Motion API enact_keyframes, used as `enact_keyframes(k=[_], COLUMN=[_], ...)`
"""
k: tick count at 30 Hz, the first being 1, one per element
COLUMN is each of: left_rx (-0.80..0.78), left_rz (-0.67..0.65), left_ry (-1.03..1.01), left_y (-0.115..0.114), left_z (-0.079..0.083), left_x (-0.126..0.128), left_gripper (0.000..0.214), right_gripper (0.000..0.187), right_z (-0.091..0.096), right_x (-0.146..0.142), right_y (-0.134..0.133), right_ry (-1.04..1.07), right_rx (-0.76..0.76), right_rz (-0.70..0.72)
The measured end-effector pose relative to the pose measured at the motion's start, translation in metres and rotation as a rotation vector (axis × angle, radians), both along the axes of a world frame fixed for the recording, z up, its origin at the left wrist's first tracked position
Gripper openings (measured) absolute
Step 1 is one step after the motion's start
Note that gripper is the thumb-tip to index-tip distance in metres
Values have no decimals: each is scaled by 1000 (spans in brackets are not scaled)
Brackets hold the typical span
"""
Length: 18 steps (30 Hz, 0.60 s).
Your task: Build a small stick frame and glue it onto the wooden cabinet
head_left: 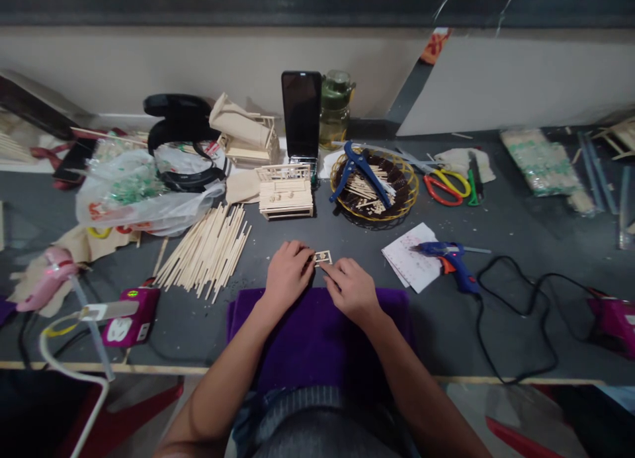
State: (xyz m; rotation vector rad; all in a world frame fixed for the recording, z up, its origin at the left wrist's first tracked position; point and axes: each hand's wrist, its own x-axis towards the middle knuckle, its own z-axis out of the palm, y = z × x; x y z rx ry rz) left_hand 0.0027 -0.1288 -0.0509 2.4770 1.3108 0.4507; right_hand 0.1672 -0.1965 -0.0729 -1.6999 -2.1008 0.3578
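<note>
Both hands meet over a small wooden stick frame (323,256) lying on the dark table (520,299), just beyond a purple cloth (312,339). My left hand (288,273) is curled with its fingertips pinching the frame's left edge. My right hand (351,289) is closed as well, its index finger and thumb pressing the frame's right lower corner. A finished little wooden stick model (286,192) stands just behind the hands. A loose bundle of thin wooden sticks (208,249) lies to the left of my left hand.
A blue glue gun (451,259) rests on white paper (411,256) at right, its black cable looping beyond. A wire basket (374,186) holds blue cutters and stick bits. Scissors (446,183), an upright phone (301,114), a jar (336,107), plastic bags and pink devices surround.
</note>
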Motion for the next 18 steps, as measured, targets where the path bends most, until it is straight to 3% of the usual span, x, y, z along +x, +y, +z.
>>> enact_keyframes(k=[18], left_rx=[-7], left_rz=[-17], left_ry=[-15], left_y=[1], left_z=[-2], left_x=[-2], left_gripper=[18], right_gripper=[33], right_z=[-1], right_x=[0], right_y=[1], right_ry=[-4], right_rx=[7], right_rz=[0])
